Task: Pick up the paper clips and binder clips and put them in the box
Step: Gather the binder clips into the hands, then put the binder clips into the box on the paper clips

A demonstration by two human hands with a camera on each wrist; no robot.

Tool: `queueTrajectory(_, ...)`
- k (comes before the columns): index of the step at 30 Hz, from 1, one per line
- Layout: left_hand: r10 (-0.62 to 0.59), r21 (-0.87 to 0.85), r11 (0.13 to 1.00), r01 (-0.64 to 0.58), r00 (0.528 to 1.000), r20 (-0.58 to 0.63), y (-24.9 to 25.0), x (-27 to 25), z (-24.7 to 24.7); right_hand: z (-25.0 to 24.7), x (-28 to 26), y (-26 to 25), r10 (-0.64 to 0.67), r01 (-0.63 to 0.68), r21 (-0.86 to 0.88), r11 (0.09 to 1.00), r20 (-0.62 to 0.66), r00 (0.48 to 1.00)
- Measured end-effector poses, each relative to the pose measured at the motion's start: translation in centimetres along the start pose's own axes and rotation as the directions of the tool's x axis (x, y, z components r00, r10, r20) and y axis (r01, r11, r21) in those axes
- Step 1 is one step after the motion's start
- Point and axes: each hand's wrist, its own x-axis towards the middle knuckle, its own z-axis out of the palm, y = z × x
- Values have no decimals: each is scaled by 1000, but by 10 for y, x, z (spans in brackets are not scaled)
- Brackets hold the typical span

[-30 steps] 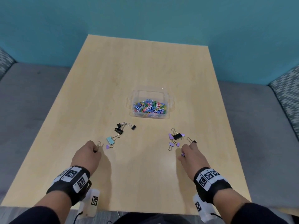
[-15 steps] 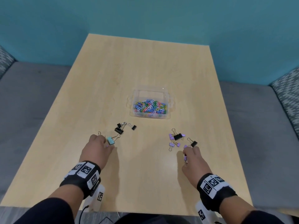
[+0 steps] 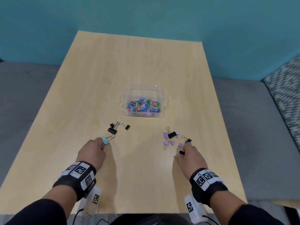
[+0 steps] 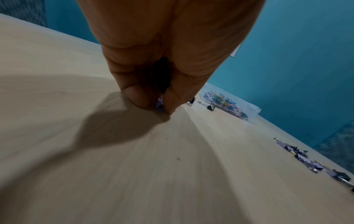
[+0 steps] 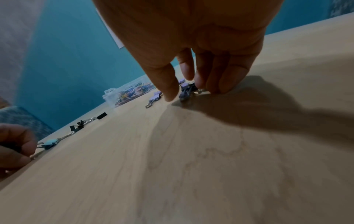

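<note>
A clear plastic box (image 3: 159,96) holding coloured paper clips (image 3: 142,106) stands mid-table. My left hand (image 3: 93,149) pinches a small purple binder clip (image 4: 159,103) between thumb and finger, right beside a light blue binder clip (image 3: 105,141). Black binder clips (image 3: 112,130) lie just beyond it. My right hand (image 3: 190,154) has its fingers down on a cluster of purple and black binder clips (image 5: 185,90) and holds a black clip (image 3: 182,152) at its thumb. More purple clips (image 3: 168,142) and a larger black one (image 3: 172,135) lie to its left.
The wooden table (image 3: 138,65) is bare behind the box. Grey seating (image 3: 243,127) runs along both sides, and a teal wall stands behind. The table's near edge lies just under my wrists.
My left hand has moved forward and right, from the loose clip at the left to the light blue clip. My right hand has stayed at its cluster, and a black clip now shows at its thumb.
</note>
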Motion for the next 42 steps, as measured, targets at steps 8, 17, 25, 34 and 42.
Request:
queueTrajectory(8, 44, -17, 999, -44, 999, -29, 2, -13, 8, 0, 7, -6, 30, -21, -76, 997, 124, 992)
queueTrajectory(17, -263, -576, 782, 239, 964, 44, -13, -17, -5, -6, 8, 16, 224, -226, 484, 846, 62, 973)
queueTrajectory(25, -376, -854, 326, 406, 884, 277, -28, -8, -11, -22, 5, 30, 317, -405, 863, 303, 309, 897)
queueTrajectory(34, -336, -826, 488, 282, 934, 120, -8, 11, -21, -12, 6, 2, -17, 42, -153, 987, 164, 986)
queueTrajectory(42, -62, -697, 716, 19, 997, -37, 83, 71, -68, -2, 13, -3, -45, 100, -225, 969, 238, 970)
